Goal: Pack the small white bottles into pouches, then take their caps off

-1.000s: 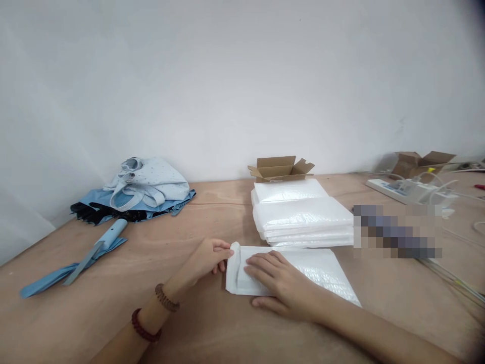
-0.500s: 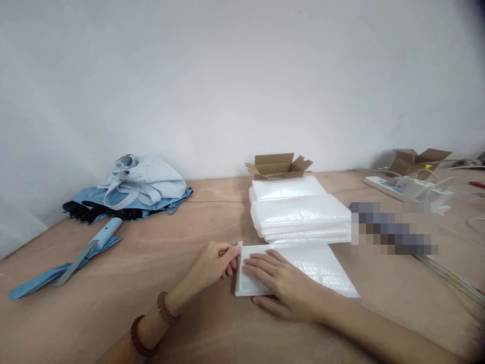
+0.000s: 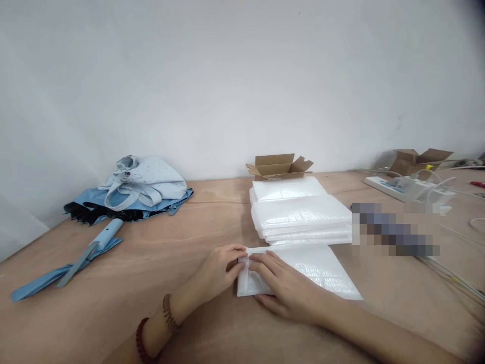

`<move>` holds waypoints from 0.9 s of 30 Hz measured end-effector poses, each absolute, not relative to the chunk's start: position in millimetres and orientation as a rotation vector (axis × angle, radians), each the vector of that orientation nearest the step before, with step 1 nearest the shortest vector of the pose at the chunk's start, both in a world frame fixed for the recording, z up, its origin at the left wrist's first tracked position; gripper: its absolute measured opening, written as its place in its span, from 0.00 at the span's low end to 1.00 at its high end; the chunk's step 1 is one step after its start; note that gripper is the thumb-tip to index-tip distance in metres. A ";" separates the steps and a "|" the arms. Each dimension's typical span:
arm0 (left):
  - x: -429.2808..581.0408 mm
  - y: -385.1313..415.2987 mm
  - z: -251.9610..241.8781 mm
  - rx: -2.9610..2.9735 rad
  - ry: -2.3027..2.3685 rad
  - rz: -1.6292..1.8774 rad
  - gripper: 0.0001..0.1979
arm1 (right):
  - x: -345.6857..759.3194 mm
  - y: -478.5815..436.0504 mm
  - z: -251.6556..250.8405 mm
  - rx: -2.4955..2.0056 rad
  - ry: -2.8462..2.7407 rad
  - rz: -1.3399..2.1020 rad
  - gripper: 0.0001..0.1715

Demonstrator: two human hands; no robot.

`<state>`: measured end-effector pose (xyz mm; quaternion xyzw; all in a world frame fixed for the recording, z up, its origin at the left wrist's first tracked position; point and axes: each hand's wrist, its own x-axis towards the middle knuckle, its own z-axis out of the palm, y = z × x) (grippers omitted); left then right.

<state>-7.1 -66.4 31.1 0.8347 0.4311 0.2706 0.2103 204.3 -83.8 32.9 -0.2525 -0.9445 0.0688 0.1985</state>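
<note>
A white bubble mailer (image 3: 318,270) lies flat on the wooden table (image 3: 159,253) in front of me. My left hand (image 3: 220,270) is at its left end, fingers curled and pressing the folded flap down. Flat on the mailer just right of the flap rests my right hand (image 3: 282,285), fingers stretched out and pressing. The two hands' fingertips nearly touch at the flap. Two bead bracelets sit on my left wrist.
A stack of white bubble mailers (image 3: 299,212) stands just behind. A small open cardboard box (image 3: 278,167) is behind the stack. A light blue umbrella and bag (image 3: 129,197) lie at the left; a power strip (image 3: 405,187), cables and another open box (image 3: 419,159) at the right.
The mailer's open left flap has been folded over to the right. My left hand followed it and now presses on the fold; my right hand stayed on the mailer.
</note>
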 end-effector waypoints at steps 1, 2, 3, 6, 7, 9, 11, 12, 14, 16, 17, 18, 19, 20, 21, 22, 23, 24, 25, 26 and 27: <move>-7.5 -66.8 31.3 2.328 1.197 0.741 0.13 | 204.2 -83.9 32.9 -0.700 -2.657 0.169 0.26; -7.9 -67.3 31.2 2.337 1.195 0.731 0.13 | 203.9 -84.0 33.0 -0.696 -2.673 0.139 0.27; -8.3 -67.9 30.9 2.348 1.187 0.721 0.14 | 203.5 -84.3 32.9 -0.693 -2.689 0.103 0.27; -8.8 -69.7 29.2 2.396 1.121 0.665 0.18 | 201.6 -85.6 30.7 -0.675 -2.721 -0.032 0.26; -9.0 -70.3 28.7 2.414 1.095 0.634 0.19 | 200.9 -86.2 29.4 -0.655 -2.724 -0.095 0.24; -10.1 -71.5 28.1 2.451 1.054 0.562 0.21 | 199.6 -87.5 26.6 -0.602 -2.719 -0.243 0.19; -12.3 -72.6 28.2 2.479 1.028 0.486 0.22 | 198.7 -89.1 24.9 -0.550 -2.701 -0.392 0.16; -13.8 -73.1 28.4 2.486 1.018 0.456 0.23 | 198.4 -89.9 24.8 -0.528 -2.692 -0.450 0.15; -17.1 -73.9 29.1 2.485 1.003 0.415 0.25 | 198.0 -91.5 25.2 -0.492 -2.677 -0.526 0.14; -19.7 -74.2 30.3 2.470 0.997 0.397 0.27 | 197.7 -92.7 25.7 -0.468 -2.660 -0.560 0.14; -20.4 -74.2 31.2 2.463 0.997 0.396 0.28 | 197.6 -93.2 25.6 -0.459 -2.652 -0.569 0.13; -20.7 -74.1 32.3 2.454 0.999 0.396 0.29 | 197.6 -93.7 25.3 -0.453 -2.643 -0.575 0.13; -20.7 -74.0 33.6 2.443 1.003 0.399 0.30 | 197.5 -94.1 25.0 -0.450 -2.634 -0.582 0.13; -20.3 -73.8 35.0 2.433 1.007 0.405 0.30 | 197.4 -94.6 24.8 -0.449 -2.627 -0.592 0.13; -19.7 -73.7 36.3 2.427 1.014 0.410 0.31 | 197.4 -95.1 24.9 -0.449 -2.622 -0.605 0.13; -19.0 -73.7 37.5 2.432 1.024 0.419 0.30 | 197.5 -95.5 25.5 -0.447 -2.615 -0.623 0.13; -18.3 -73.8 38.2 2.450 1.036 0.434 0.30 | 197.6 -96.0 26.6 -0.446 -2.606 -0.640 0.13; -17.5 -74.0 38.4 2.484 1.043 0.450 0.30 | 197.8 -96.2 28.2 -0.451 -2.598 -0.652 0.13; -16.7 -74.2 38.1 2.527 1.046 0.473 0.29 | 198.1 -96.3 30.2 -0.459 -2.592 -0.659 0.14; -15.7 -74.4 37.1 2.575 1.042 0.500 0.28 | 198.6 -96.1 32.2 -0.470 -2.587 -0.662 0.14; -14.4 -74.4 35.4 2.620 1.028 0.533 0.28 | 199.2 -95.7 34.1 -0.479 -2.580 -0.666 0.14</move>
